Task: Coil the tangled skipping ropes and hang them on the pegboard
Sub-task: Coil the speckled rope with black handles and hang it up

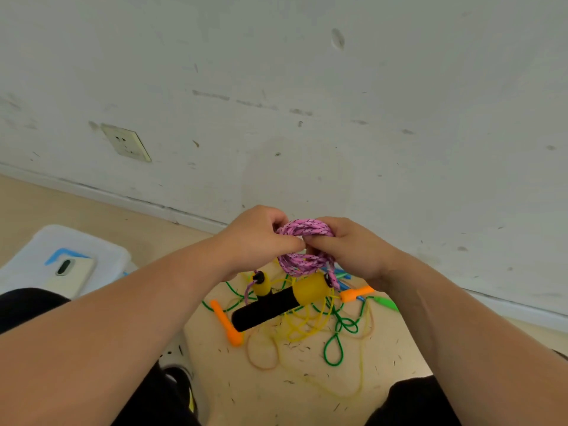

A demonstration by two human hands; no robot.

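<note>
**Head view: pink rope bunched between both hands, handles hanging below**

Head view, the only one: the pink rope (307, 230) is gathered into a tight bundle of loops, held up in front of the wall (307, 87) and above the floor (384, 364). The left hand (255, 238) closes on it from the left and the right hand (347, 247) from the right. Each grip is curled round the strands, and the thumbs meet at the near face of the bundle. The bundle lies right between the two grips, so neither hand is nearer. Its loops run downward from the hands, and the long axis is roughly upright.

Two yellow-and-black handles hang under it. The large handle (270, 305) slants from near left to far right, and the small handle (261, 284) sits just left of it. I cannot tell whether either touches the floor.

Beneath them a green rope (333, 352), a yellow rope (302, 329) and orange handles (226, 322) lie tangled together on the floor.

No pegboard is in sight. Hanging this coil would likely mean securing the loops first, then turning away from this wall.
</note>
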